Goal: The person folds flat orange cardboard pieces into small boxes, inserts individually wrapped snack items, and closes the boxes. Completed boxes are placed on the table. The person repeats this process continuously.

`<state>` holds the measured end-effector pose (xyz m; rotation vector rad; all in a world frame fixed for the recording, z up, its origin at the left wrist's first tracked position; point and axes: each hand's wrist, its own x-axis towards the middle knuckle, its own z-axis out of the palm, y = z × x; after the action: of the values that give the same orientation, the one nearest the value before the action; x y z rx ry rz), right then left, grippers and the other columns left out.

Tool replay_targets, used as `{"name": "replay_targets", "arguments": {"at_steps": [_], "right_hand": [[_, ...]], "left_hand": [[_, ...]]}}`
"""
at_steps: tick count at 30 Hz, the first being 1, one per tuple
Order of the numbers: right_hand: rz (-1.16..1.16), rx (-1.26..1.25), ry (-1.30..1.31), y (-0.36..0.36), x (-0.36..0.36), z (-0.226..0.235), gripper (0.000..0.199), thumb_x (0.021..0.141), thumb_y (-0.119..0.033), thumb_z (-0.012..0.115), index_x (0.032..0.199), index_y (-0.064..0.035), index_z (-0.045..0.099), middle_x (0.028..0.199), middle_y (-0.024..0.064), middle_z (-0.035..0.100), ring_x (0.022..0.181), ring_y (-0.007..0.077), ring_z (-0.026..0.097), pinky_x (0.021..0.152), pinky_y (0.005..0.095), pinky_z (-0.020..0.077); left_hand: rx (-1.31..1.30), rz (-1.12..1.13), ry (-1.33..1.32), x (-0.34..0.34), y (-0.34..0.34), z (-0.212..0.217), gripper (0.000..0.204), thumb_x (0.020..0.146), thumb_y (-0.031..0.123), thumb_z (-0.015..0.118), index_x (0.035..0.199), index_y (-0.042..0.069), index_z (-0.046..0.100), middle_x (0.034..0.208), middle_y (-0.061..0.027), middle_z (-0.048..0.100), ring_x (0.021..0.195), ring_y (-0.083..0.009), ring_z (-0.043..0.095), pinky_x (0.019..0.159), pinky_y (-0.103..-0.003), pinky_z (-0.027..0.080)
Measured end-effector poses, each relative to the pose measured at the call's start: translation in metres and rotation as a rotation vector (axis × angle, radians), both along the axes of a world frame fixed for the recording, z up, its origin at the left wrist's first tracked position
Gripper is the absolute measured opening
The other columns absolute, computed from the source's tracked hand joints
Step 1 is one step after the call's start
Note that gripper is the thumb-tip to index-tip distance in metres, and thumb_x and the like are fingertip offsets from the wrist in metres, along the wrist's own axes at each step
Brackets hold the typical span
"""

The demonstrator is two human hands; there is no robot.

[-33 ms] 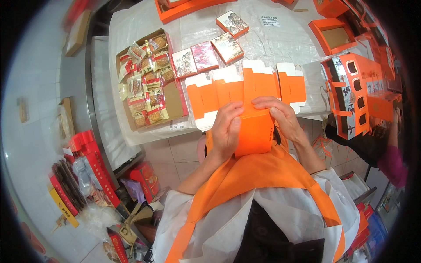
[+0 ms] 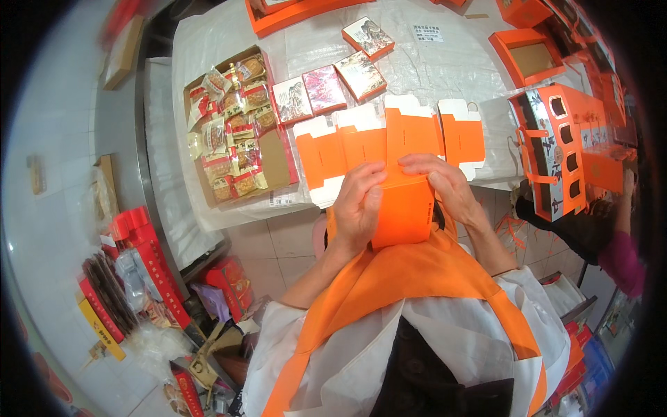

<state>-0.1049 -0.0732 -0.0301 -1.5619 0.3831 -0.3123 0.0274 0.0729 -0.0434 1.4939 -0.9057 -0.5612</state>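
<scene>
Head view: left hand (image 2: 358,208) and right hand (image 2: 448,184) each grip the smooth folded orange cardboard box (image 2: 403,212) (matte, rectangular).

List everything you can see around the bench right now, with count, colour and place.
Folded orange cardboard box: 1, orange, held in both hands.
Flat orange die-cut carton blank: 1, orange and white, table edge beyond the hands.
Brown cardboard tray of wrapped pastries: 1, table left.
Small square picture-printed boxes: 4, red-edged, table centre.
Open orange lidless box: 1, table upper right.
Orange windowed gift boxes: stack, count unclear, right.
Red packaging: pile, floor left.
Left hand: on the box's left side.
Right hand: on its top right.
</scene>
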Motion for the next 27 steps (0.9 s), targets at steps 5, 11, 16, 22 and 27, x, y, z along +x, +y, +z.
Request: {"name": "replay_targets", "arguments": {"at_steps": [5,11,16,22,27], "right_hand": [[0.123,-0.179,-0.034,-0.004,-0.009,-0.002,0.029,0.086,-0.004,0.038,0.102,0.0006,0.061,0.118,0.0155,0.053,0.114,0.0268,0.048,0.095,0.0362,0.0381],[-0.211,0.462,-0.337,0.001,0.007,-0.028,0.018,0.094,-0.013,0.040,0.095,-0.0019,0.054,0.125,0.0153,0.049,0.112,0.0205,0.048,0.095,0.0330,0.0391],[-0.324,0.395,-0.296,-0.005,0.049,-0.061,0.019,0.095,-0.013,0.038,0.106,-0.0026,0.051,0.129,0.0158,0.045,0.117,0.0202,0.044,0.098,0.0330,0.0361],[-0.246,0.330,0.133,-0.011,0.058,-0.070,0.050,0.092,-0.023,0.047,0.134,-0.0020,0.031,0.136,0.0118,0.036,0.126,0.0215,0.035,0.105,0.0326,0.0262],[-0.132,0.187,0.162,-0.008,0.055,-0.079,0.079,0.081,-0.034,0.062,0.138,-0.0006,0.017,0.134,0.0161,0.033,0.124,0.0233,0.035,0.102,0.0351,0.0302]], "left_hand": [[-0.032,-0.066,-0.021,0.005,0.006,-0.008,0.019,0.091,0.008,0.043,0.101,0.002,0.058,0.120,-0.0141,0.052,0.110,-0.0232,0.051,0.090,-0.032,0.041],[0.095,-0.187,0.952,0.001,0.013,-0.032,0.041,0.094,0.019,0.041,0.131,0.008,0.028,0.134,-0.0105,0.036,0.118,-0.0196,0.042,0.092,-0.030,0.039],[0.324,-0.412,1.211,0.001,0.004,-0.042,0.062,0.091,0.032,0.047,0.140,0.009,0.016,0.136,-0.0068,0.035,0.120,-0.0196,0.041,0.098,-0.035,0.038],[0.179,0.049,0.702,0.015,-0.057,-0.055,0.081,0.084,0.031,0.057,0.141,0.004,0.005,0.134,-0.0148,0.030,0.121,-0.0245,0.034,0.098,-0.038,0.033],[0.413,0.163,0.366,0.029,-0.087,-0.077,0.071,0.091,0.041,0.042,0.142,0.005,0.007,0.136,-0.0220,0.021,0.125,-0.0336,0.024,0.102,-0.042,0.026]]}}
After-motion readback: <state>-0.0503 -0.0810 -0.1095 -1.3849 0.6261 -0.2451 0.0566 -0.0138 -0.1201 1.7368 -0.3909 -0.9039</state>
